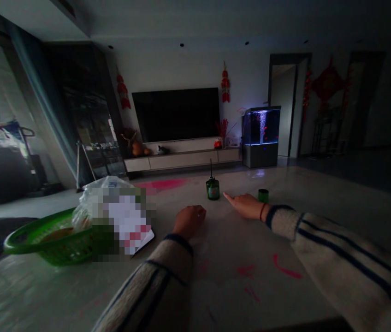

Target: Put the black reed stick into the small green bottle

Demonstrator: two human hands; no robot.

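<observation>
My left hand (189,220) rests on the pale table (223,286) with its fingers curled into a loose fist; nothing shows in it. My right hand (245,204) lies on the table a little further out, forefinger stretched towards a small dark green bottle (212,188) with a thin stick standing up out of it. The fingertip stops just short of the bottle. A small green cap (263,195) stands just behind my right wrist. Both arms wear cream sleeves with dark stripes.
A green plastic basket (48,242) holding a clear plastic bag (103,192) and a blurred-out packet sits at the table's left. Red paint marks (285,269) stain the tabletop. Beyond are a television (176,114), a low cabinet and a lit aquarium (261,127).
</observation>
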